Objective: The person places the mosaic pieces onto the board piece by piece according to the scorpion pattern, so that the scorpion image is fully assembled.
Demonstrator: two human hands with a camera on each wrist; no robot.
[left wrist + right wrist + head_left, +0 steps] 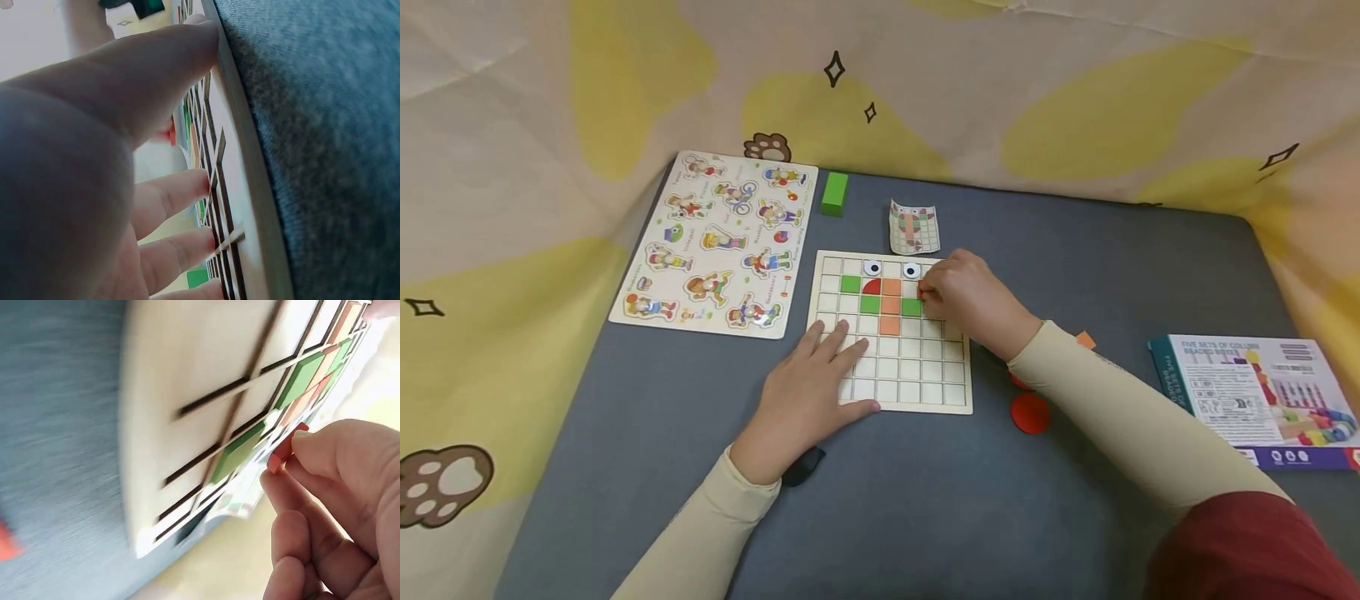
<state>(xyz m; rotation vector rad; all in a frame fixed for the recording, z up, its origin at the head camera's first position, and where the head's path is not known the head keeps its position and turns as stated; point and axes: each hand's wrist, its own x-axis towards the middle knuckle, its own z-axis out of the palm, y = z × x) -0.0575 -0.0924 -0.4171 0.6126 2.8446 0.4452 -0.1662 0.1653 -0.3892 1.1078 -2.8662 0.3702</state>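
A wooden grid board (910, 390) lies on the table, with two eye tiles (872, 267), green tiles (850, 284), orange tiles (890, 325) and a red quarter-circle tile (872, 287) in its upper cells. Fingers spread, my left hand (797, 392) rests on the board's lower left, thumb at the near edge. Between thumb and forefinger my right hand (973, 300) pinches a small red tile (287, 447) over the upper right cells. In the right wrist view a green tile (237, 453) sits in a cell close by the pinched tile. The right hand hides part of the board's right side.
A small picture card (914, 229) stands behind the board. To the left lies a sports-figure puzzle board (700, 237) with a green block (835, 194) beside it. Red discs (1030, 413) and an orange piece (1086, 340) lie near the right forearm. A box (1232, 400) is far right.
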